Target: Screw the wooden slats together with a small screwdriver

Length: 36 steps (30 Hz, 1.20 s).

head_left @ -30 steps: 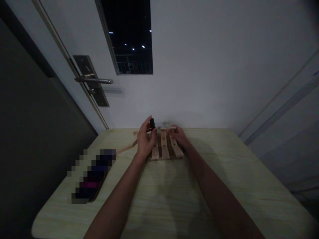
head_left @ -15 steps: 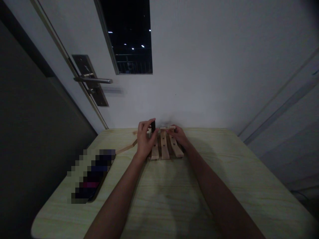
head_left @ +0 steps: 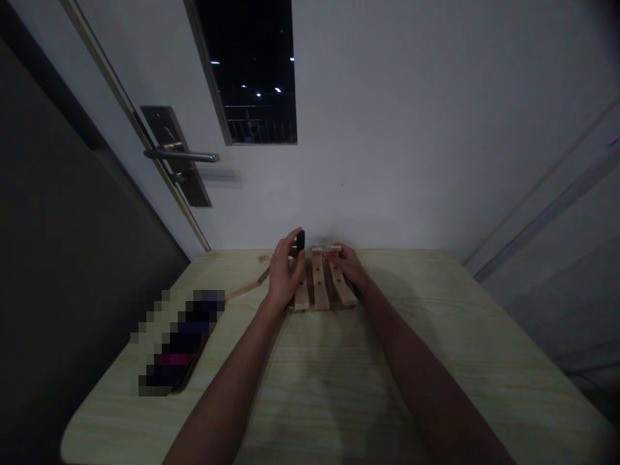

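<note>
Three short wooden slats [head_left: 318, 287] with dark holes lie side by side at the far part of the table. Their far ends carry small upright wooden tips, and a brownish layer shows beneath them. My left hand [head_left: 285, 271] is over the left slat, pinching a small black rounded piece [head_left: 301, 240] upright between thumb and fingers. At the far end of the right slat [head_left: 343, 289], my right hand [head_left: 349, 263] is closed around the wood, its fingertips partly hidden by it.
A thin bent wooden strip [head_left: 247, 287] lies left of my left hand. Nearer, a phone-like dark slab with a pixelated surface [head_left: 188, 352] rests on the pale wood-grain table [head_left: 310, 387]. Behind the table stands a white door [head_left: 368, 161] with a metal handle [head_left: 184, 155].
My left hand has shifted slightly right and up, and the black piece is a little higher and more exposed. My right hand has stayed almost still.
</note>
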Available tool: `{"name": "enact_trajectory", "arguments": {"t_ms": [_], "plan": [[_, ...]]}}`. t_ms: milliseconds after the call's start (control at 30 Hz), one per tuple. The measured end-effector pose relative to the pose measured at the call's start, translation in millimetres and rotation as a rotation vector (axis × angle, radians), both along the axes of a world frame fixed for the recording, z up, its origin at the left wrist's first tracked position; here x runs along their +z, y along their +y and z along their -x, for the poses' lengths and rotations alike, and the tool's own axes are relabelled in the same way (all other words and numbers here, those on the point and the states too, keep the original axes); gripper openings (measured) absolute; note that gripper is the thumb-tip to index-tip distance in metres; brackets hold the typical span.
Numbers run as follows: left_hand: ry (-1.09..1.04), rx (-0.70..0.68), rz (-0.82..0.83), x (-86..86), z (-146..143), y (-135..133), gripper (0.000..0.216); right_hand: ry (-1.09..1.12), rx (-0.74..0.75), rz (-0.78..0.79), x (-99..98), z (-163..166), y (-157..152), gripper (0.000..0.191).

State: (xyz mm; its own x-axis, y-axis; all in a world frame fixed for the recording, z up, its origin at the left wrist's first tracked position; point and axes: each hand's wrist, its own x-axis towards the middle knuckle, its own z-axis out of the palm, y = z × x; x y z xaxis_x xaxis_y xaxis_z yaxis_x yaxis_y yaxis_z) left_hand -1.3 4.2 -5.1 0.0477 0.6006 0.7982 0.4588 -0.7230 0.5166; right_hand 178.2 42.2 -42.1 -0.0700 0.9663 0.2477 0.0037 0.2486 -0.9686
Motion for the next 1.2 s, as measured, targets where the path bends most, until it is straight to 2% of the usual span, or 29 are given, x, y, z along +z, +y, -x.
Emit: {"name": "enact_trajectory", "arguments": {"t_ms": [233, 433, 700, 1067, 1200], "plan": [[-0.04, -0.057, 0.036, 0.6, 1.1, -0.7, 0.041, 0.008, 0.0, 0.0, 1.8, 0.1, -0.9, 0.033], [-0.089, 0.033, 0.025, 2.5, 1.6, 0.0, 0.039, 0.0, -0.004, 0.007, 1.1, -0.1, -0.5, 0.034], [-0.051, 0.034, 0.012, 2.6, 1.2, -1.3, 0.046, -0.018, -0.009, -0.001, 0.9, -0.6, 1.1, 0.033], [-0.072, -0.078, 0.064, 1.5, 1.8, -2.3, 0.046, -0.026, -0.009, -0.009, 1.3, -1.1, 1.0, 0.033], [-0.067, -0.008, 0.018, 3.0, 2.3, -1.3, 0.047, -0.017, -0.008, 0.001, 2.3, -0.6, -0.8, 0.034]]}}
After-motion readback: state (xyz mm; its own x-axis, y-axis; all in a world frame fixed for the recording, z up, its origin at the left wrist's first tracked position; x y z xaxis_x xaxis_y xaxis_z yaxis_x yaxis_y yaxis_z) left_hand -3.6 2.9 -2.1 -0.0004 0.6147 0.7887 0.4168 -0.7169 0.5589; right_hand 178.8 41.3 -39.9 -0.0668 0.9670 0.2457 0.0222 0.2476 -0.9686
